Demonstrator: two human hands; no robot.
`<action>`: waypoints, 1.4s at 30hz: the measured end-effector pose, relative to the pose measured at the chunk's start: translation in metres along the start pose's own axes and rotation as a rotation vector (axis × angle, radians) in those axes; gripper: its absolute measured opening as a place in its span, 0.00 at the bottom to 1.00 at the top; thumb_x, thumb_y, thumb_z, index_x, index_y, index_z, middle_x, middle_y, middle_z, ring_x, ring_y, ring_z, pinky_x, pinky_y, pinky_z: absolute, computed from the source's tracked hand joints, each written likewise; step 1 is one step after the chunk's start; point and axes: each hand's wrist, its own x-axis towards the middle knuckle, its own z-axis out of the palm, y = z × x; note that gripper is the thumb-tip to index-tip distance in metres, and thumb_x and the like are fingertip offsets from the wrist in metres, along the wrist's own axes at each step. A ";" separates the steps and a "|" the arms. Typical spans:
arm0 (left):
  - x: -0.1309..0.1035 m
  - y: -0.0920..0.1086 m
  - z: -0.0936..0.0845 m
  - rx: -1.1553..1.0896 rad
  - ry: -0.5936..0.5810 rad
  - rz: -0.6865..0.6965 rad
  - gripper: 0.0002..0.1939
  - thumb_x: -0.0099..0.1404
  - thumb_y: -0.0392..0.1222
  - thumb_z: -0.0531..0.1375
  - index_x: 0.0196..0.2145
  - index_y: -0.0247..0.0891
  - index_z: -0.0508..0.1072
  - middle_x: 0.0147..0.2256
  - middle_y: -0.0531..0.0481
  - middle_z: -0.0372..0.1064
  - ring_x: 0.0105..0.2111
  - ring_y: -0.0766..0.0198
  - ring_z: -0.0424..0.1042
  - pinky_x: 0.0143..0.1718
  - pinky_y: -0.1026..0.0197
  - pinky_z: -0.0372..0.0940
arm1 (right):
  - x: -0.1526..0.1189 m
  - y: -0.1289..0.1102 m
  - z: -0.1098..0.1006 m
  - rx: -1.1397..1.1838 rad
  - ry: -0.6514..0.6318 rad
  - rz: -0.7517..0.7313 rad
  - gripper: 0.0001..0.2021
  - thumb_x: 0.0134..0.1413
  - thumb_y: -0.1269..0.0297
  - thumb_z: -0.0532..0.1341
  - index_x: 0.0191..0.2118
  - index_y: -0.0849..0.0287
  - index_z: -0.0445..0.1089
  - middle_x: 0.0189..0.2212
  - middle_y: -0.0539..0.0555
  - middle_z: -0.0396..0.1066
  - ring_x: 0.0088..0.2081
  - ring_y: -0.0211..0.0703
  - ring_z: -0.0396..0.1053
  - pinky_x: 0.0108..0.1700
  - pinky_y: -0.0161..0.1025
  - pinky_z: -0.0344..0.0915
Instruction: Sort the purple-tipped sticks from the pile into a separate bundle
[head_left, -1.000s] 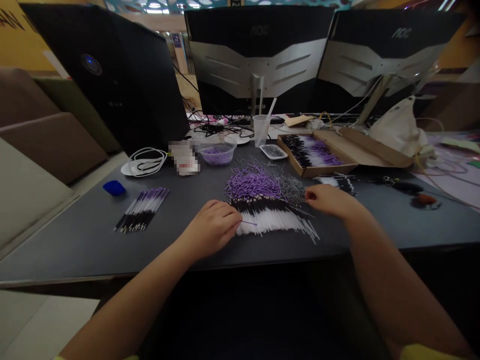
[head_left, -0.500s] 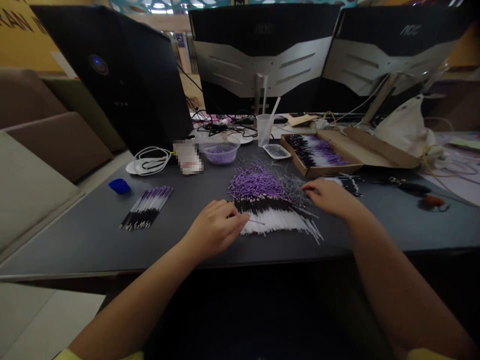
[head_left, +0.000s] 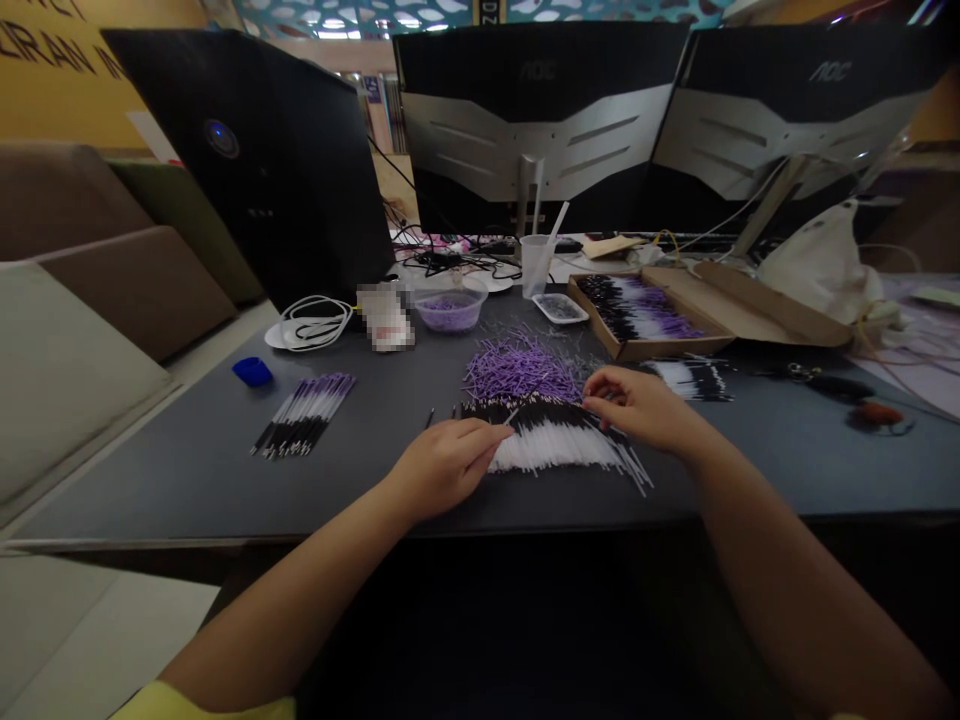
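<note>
My left hand (head_left: 454,462) is closed over the left end of a row of white-and-black pen-like tubes (head_left: 555,447). Between its thumb and forefinger a thin pale stick (head_left: 512,414) points up and to the right. My right hand (head_left: 634,405) has its fingers curled into a pinch just right of a heap of small purple pieces (head_left: 521,368); whatever the fingertips hold is too small to make out. Behind that hand lies a loose scatter of thin grey pieces (head_left: 576,358).
Finished-looking purple, white and black sticks (head_left: 304,415) lie at left near a blue cap (head_left: 252,372). Behind are a clear bowl (head_left: 451,308), a white dish (head_left: 560,309), a plastic cup (head_left: 535,268) and an open cardboard box (head_left: 630,346). A computer tower (head_left: 300,170) and monitors (head_left: 536,120) stand beyond.
My right hand has moved left from the grey pieces toward my left hand. The thin stick in my left hand now tilts upward instead of lying nearly level. The camera view has shifted slightly.
</note>
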 end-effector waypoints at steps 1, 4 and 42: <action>-0.001 0.000 0.002 0.008 -0.005 -0.006 0.15 0.69 0.36 0.52 0.53 0.38 0.67 0.39 0.48 0.75 0.35 0.66 0.74 0.37 0.63 0.67 | -0.001 -0.005 0.003 0.105 -0.008 -0.003 0.08 0.52 0.59 0.61 0.35 0.57 0.66 0.31 0.53 0.74 0.25 0.40 0.72 0.28 0.37 0.67; -0.003 -0.001 0.004 0.068 0.005 -0.008 0.19 0.70 0.39 0.52 0.57 0.38 0.63 0.38 0.47 0.76 0.32 0.65 0.75 0.34 0.63 0.67 | -0.005 -0.018 0.011 0.372 0.007 -0.034 0.12 0.49 0.57 0.65 0.35 0.58 0.65 0.31 0.54 0.75 0.24 0.39 0.72 0.27 0.37 0.69; -0.005 -0.003 0.005 0.184 -0.114 0.024 0.17 0.68 0.37 0.51 0.54 0.39 0.67 0.34 0.48 0.75 0.32 0.64 0.74 0.32 0.64 0.67 | -0.009 -0.028 0.028 0.855 -0.098 -0.048 0.09 0.49 0.60 0.67 0.35 0.57 0.70 0.38 0.53 0.76 0.22 0.33 0.72 0.26 0.34 0.70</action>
